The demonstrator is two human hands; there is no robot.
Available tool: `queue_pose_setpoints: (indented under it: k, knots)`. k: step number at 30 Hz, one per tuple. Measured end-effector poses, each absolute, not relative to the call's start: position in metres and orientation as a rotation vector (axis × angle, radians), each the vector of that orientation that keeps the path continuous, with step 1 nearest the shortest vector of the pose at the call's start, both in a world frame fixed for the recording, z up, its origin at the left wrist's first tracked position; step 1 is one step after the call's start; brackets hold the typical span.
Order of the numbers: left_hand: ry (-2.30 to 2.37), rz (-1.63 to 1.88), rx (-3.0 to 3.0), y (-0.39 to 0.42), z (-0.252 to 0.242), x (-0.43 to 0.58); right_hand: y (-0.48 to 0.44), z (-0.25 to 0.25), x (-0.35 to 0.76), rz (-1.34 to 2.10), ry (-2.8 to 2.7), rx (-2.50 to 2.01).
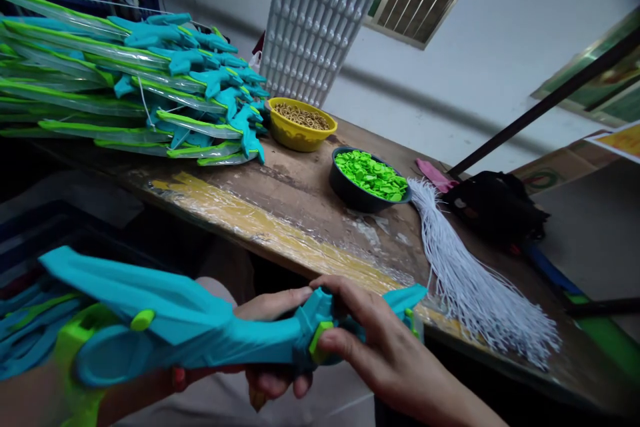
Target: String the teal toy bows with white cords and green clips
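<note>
A teal plastic toy bow part (250, 341) with bright green inserts lies across my lap, its long end toward the left. My left hand (273, 307) wraps round its middle from behind, with fingertips showing underneath. A small yellowish tip pokes out below those fingers; its kind is unclear. My right hand (380, 343) grips the part near its right end, the forefinger on top. Its thumb presses by a small green piece (319, 341) set in the teal body. The far right tip shows beyond my knuckles.
On the table (295, 180) stand a yellow bowl (295, 137) of brass-coloured rings and a dark bowl (350, 197) of green plastic pieces. White cords (470, 267) lie right. Teal-green toy bows (200, 87) are stacked left. More teal parts (35, 333) sit low left.
</note>
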State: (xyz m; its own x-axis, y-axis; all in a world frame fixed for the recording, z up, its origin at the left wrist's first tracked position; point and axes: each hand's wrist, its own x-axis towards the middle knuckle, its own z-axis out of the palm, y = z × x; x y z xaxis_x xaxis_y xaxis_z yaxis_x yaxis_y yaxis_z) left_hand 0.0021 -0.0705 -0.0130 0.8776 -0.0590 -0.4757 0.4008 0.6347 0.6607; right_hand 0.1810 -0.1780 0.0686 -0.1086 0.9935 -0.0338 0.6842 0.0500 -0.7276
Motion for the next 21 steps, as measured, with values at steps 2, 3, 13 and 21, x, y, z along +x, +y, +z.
queue_pose_setpoints:
  k: [2, 3, 13, 21]
  knots:
    - [0.401, -0.282, 0.814, -0.07, -0.016, 0.003, -0.177, 0.07, 0.179, 0.807, -1.882, -1.664]
    - [0.378, -0.288, 0.787, -0.069, -0.015, 0.004, -0.175, 0.07, 0.178, 0.808, -1.89, -1.663]
    - [0.287, -0.085, 0.626, -0.067, 0.023, -0.001, -0.153, 0.086, 0.178, 1.008, -1.831, -1.675]
    - [0.334, -0.228, 0.679, -0.068, -0.009, 0.005, -0.156, 0.076, 0.182, 1.178, -1.767, -1.628]
